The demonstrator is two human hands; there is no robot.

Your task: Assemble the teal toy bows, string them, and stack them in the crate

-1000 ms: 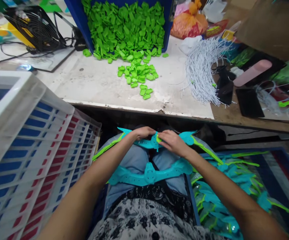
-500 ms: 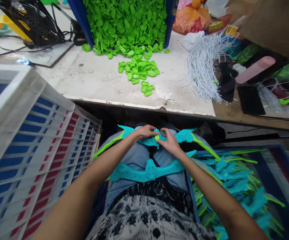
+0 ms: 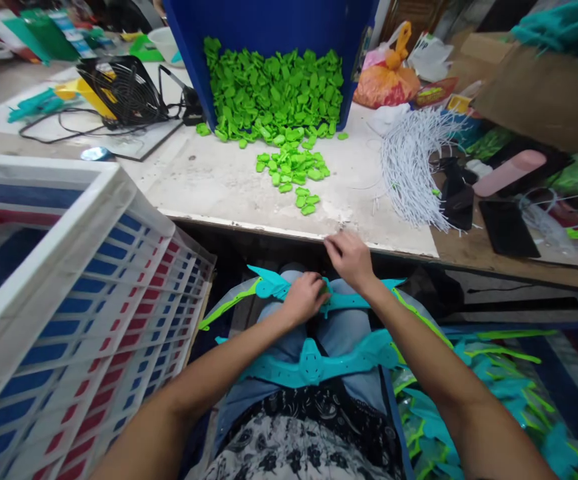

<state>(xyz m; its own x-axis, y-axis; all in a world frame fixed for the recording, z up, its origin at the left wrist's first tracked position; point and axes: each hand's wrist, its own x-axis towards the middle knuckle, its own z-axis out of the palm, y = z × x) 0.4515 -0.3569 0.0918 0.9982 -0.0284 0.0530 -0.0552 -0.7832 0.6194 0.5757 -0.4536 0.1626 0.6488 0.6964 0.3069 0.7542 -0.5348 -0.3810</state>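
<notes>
Across my lap lies a turquoise wing-shaped plastic part (image 3: 345, 300) with lime-green edge strips (image 3: 231, 305) on its translucent side pieces. My left hand (image 3: 307, 298) is closed around its middle, and a bit of green shows by the fingertips. Just off the table's front edge hovers my right hand (image 3: 353, 261), fingers loosely bent and slightly apart, with nothing visible in them. Nearer my body, a second turquoise plastic part (image 3: 311, 365) rests on my thighs, touched by neither hand. Small green plastic pieces (image 3: 293, 167) lie scattered on the table beyond my right hand.
A tipped blue bin (image 3: 289, 23) spills green pieces onto the worktable (image 3: 209, 193). White ties (image 3: 411, 173), a phone (image 3: 509, 229) and a pink cylinder (image 3: 511, 172) lie right. A white crate (image 3: 153, 280) stands left; a blue crate (image 3: 523, 327) with turquoise parts, lower right. A fan (image 3: 123, 90) stands back left.
My right hand has let go of the turquoise part's middle and moved up to the table edge. My left hand has closed over that middle. The view has tilted upward.
</notes>
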